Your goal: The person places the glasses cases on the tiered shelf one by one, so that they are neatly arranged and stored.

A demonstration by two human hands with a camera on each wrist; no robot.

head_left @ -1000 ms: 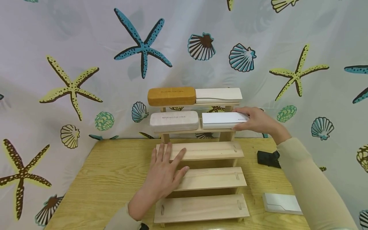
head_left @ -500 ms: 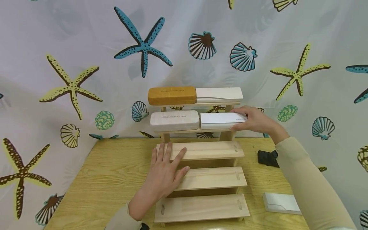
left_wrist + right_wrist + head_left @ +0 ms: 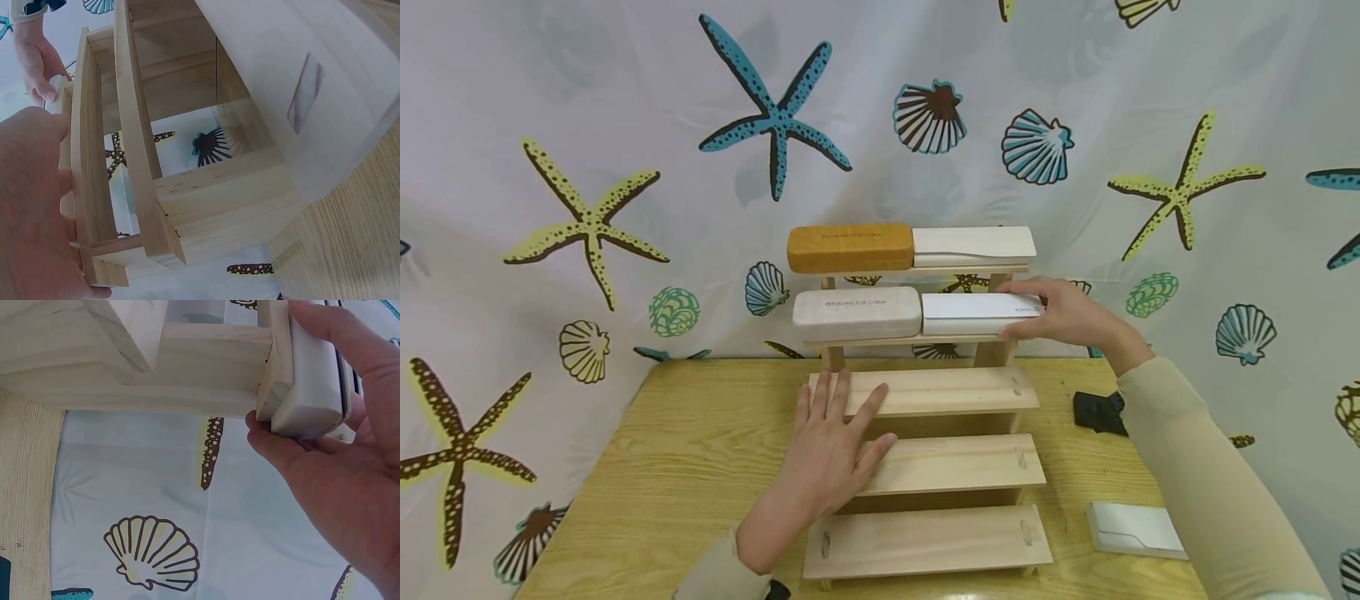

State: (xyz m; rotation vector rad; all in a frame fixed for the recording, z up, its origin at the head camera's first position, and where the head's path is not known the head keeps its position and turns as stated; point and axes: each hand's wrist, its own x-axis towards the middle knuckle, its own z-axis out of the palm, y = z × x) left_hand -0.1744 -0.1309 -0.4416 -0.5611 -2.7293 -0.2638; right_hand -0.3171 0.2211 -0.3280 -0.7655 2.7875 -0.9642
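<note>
A wooden tiered rack [image 3: 955,392] stands on the table. On its second shelf from the top, my right hand [image 3: 1067,317] grips the right end of a white glasses case [image 3: 977,313], thumb in front and fingers behind. The right wrist view shows the thumb and fingers around the end of that case [image 3: 312,394], which sits against the shelf. To its left lies a pale grey glasses case [image 3: 856,313], nearly touching. My left hand [image 3: 827,454] lies with spread, straight fingers over the left side of the third shelf.
An orange-brown case [image 3: 850,248] and another white case [image 3: 973,246] fill the top shelf. Right of the rack, a silver-white case [image 3: 1131,530] and a black object [image 3: 1099,412], partly behind the sleeve, lie on the wooden table [image 3: 700,467]. A patterned curtain [image 3: 925,192] hangs behind.
My right hand has slid the white case slightly left, closer to the pale grey case. The left hand stays in place on the rack.
</note>
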